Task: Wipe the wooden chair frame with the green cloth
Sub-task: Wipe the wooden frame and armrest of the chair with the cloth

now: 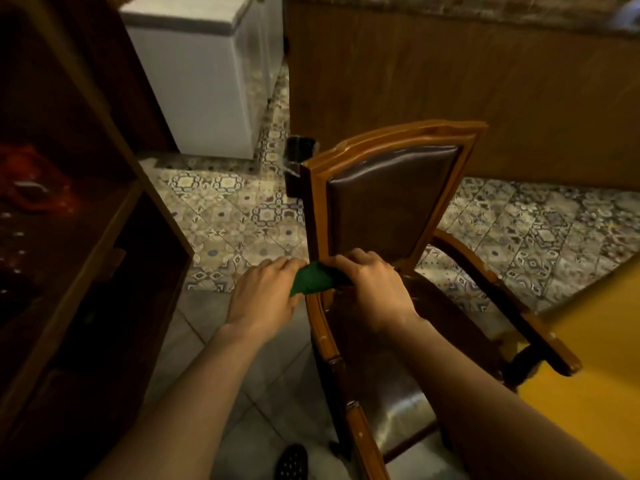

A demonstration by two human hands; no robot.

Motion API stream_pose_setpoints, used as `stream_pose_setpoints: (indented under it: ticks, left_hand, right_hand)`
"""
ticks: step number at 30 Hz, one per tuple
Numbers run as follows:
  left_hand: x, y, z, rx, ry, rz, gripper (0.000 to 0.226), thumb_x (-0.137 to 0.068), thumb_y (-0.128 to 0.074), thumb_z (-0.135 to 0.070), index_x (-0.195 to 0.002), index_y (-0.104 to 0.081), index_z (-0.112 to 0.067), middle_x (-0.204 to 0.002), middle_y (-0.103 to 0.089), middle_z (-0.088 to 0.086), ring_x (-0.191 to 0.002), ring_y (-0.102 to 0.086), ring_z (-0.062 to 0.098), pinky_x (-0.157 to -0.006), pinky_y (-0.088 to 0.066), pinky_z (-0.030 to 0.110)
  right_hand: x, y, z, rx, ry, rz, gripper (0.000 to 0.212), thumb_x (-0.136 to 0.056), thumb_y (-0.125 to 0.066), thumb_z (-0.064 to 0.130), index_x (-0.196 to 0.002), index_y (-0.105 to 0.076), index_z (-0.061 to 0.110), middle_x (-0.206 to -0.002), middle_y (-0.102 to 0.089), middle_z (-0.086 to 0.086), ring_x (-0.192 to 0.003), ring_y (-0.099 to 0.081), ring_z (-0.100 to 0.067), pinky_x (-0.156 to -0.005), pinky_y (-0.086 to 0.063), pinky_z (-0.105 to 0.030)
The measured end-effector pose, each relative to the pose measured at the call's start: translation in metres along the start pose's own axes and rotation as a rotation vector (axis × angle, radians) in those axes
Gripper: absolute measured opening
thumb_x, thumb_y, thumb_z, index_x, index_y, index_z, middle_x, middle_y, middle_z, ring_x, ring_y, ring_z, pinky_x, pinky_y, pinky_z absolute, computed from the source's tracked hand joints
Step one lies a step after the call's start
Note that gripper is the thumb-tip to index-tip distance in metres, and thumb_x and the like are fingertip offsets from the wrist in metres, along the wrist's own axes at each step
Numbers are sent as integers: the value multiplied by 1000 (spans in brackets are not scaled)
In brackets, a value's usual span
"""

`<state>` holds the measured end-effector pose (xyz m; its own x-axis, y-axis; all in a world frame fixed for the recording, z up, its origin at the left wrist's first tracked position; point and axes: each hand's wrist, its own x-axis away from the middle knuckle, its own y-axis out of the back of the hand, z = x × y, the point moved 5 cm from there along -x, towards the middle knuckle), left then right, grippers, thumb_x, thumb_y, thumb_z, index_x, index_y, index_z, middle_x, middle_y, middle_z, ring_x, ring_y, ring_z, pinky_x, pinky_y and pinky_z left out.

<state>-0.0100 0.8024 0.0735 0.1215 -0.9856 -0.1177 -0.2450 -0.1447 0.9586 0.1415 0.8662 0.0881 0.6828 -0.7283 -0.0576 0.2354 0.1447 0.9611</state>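
patterned floor tiles point(242, 216) run behind the chair frame point(317, 209). i've got my left hand point(263, 299) and right hand point(372, 289) both clamped on the green cloth point(313, 280) at the left upright's base; next i'd rub upward, pressing firmly.

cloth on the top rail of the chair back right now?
No, the green cloth sits low where the backrest meets the armrest, gripped by the left hand and the right hand.

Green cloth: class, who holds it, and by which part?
Both hands hold the green cloth: the left hand grips its left end, the right hand its right end, against the wooden chair frame.
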Motion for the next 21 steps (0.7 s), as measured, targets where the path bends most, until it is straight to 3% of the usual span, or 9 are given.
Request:
stream_pose_setpoints:
  ticks: [9,14,18,21]
  left_hand:
    - [-32,-150,42,125,13,163,64,-83,-72,-23,-140,-44,-28,-120,-65,1,-103,-61,25,-79,-51,39]
    - [-17,-222,46,179,51,273,64,-89,-68,-31,-146,-38,-29,-124,-59,-2,-106,-59,21,-80,-53,36]
    - [-6,-249,49,201,68,303,64,-89,-68,-31,-146,-40,-26,-130,-46,-3,-104,-58,21,-79,-53,36]
    - [-12,-252,55,226,1,332,61,-84,-69,-36,-140,-45,-27,-129,-42,-7,-108,-54,20,-87,-51,36]
  right_hand:
    - [-36,-129,-60,-22,-169,173,62,-87,-65,3,-140,-49,30,-126,-58,-3,-113,-52,-27,-83,-51,-40]
    - [-32,-186,-80,-50,-164,286,65,-86,-66,3,-142,-48,29,-132,-55,-6,-116,-48,-28,-84,-52,-41]
    - [-25,-214,-86,-72,-121,333,73,-86,-65,6,-149,-38,30,-144,-45,-2,-128,-37,-27,-91,-52,-42]
    - [-21,-230,-79,-99,-22,381,74,-92,-59,20,-156,-22,26,-161,-27,1,-146,-19,-26,-105,-41,-48]
